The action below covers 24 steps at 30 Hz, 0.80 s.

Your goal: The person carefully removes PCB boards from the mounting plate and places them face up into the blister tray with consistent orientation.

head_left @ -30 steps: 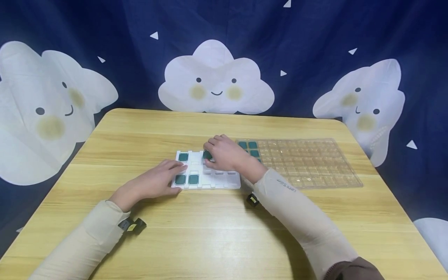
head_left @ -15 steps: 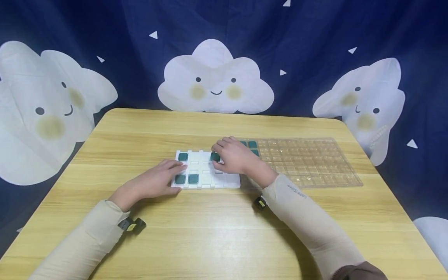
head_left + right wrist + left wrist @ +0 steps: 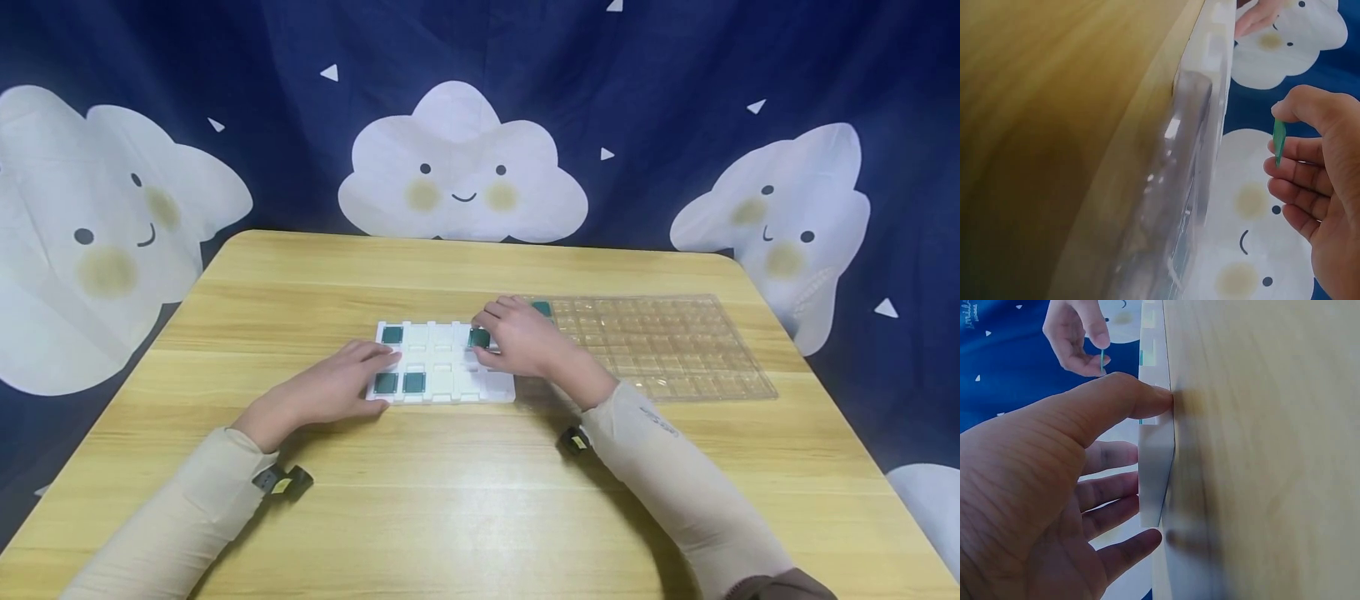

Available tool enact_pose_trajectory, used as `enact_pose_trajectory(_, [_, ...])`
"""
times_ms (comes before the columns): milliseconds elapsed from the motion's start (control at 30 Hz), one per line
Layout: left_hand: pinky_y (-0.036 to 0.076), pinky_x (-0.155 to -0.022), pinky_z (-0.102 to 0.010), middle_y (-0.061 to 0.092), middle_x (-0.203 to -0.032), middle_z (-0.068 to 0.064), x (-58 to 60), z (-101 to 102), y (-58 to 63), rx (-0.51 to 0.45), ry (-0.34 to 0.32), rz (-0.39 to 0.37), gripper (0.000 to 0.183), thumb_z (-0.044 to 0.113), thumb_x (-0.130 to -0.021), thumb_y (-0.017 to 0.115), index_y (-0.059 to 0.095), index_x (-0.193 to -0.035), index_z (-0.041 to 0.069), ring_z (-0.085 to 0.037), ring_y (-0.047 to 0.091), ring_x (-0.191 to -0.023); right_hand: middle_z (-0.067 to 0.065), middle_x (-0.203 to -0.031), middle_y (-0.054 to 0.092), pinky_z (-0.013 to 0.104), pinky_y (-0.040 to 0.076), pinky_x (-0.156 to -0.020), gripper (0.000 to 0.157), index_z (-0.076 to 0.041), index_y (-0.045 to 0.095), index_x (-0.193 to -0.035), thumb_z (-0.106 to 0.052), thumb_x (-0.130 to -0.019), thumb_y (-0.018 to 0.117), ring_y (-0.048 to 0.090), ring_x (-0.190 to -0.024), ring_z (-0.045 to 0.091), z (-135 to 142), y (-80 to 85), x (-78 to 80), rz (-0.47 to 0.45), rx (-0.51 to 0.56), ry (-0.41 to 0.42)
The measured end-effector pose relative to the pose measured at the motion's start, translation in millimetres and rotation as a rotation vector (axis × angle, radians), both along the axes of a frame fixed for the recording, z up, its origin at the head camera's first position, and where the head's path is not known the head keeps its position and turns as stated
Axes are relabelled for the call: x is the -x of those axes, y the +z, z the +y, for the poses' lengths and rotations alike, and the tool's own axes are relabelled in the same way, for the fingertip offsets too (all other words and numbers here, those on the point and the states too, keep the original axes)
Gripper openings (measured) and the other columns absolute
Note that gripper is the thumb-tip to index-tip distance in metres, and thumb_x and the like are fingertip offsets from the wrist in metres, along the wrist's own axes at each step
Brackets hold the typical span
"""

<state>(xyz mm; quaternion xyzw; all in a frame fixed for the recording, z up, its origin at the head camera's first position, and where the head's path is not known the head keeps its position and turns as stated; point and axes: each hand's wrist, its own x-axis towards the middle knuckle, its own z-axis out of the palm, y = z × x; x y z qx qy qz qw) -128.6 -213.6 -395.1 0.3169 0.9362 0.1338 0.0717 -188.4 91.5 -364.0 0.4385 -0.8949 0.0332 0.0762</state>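
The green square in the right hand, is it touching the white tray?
No, the left wrist view shows a gap between the green square and the white tray.

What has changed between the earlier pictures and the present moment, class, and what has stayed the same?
The right hand, pinching a green square, has moved rightward along the white tray. Nothing was let go. The left hand stayed at the tray's left end; the three other green squares there and the clear tray stayed put.
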Motion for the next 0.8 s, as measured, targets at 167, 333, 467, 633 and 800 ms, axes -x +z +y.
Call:
enact_pose_trajectory(167, [0.031, -0.112, -0.052, 0.043, -0.144, -0.023, 0.3, 0, -0.6, 0.004, 0.0, 0.0, 0.075, 0.035, -0.085, 0.073, 0.044, -0.145, -0.001, -0.039, 0.037, -0.134, 0.007, -0.109, 0.066, 0.04, 0.037, -0.109, 0.037, -0.004, 0.067, -0.114, -0.033, -0.092, 0.059, 0.058, -0.111, 0.026, 8, -1.0, -1.9, 0.001, 0.039, -0.002])
enact_pose_trajectory(333, [0.031, -0.112, -0.051, 0.043, -0.144, -0.022, 0.5, 0, -1.1, 0.004, 0.001, 0.003, 0.075, 0.035, -0.085, 0.073, 0.044, -0.145, -0.001, -0.038, 0.037, -0.134, 0.007, -0.108, 0.065, 0.041, 0.039, -0.108, 0.036, -0.004, 0.067, -0.113, -0.032, -0.092, 0.061, 0.059, -0.108, 0.026, 17, -1.1, -3.4, -0.009, 0.091, 0.002])
enact_pose_trajectory(467, [0.031, -0.112, -0.051, 0.044, -0.144, -0.022, 0.6, 0, -1.4, 0.0, 0.001, 0.003, 0.075, 0.034, -0.085, 0.073, 0.044, -0.144, -0.001, -0.038, 0.037, -0.134, 0.007, -0.105, 0.064, 0.043, 0.04, -0.105, 0.034, -0.004, 0.068, -0.112, -0.029, -0.091, 0.064, 0.059, -0.102, 0.025, 25, -1.9, -3.3, -0.041, 0.133, 0.001])
enact_pose_trajectory(633, [0.032, -0.112, -0.051, 0.044, -0.144, -0.022, 1.1, 0, -2.2, 0.0, -0.002, 0.008, 0.075, 0.035, -0.085, 0.072, 0.044, -0.144, -0.001, -0.038, 0.037, -0.134, 0.012, -0.114, 0.065, 0.047, 0.039, -0.106, 0.032, -0.003, 0.068, -0.112, -0.027, -0.091, 0.066, 0.058, -0.112, 0.03, 34, -0.5, -3.4, -0.063, 0.155, -0.016])
enact_pose_trajectory(800, [0.032, -0.112, -0.051, 0.044, -0.144, -0.022, 1.2, 0, -2.8, -0.002, -0.002, 0.009, 0.074, 0.035, -0.085, 0.072, 0.045, -0.144, -0.001, -0.038, 0.037, -0.134, 0.013, -0.114, 0.066, 0.048, 0.04, -0.106, 0.034, -0.003, 0.069, -0.113, -0.027, -0.09, 0.068, 0.058, -0.114, 0.032, 42, 0.5, -3.9, -0.072, 0.171, -0.025])
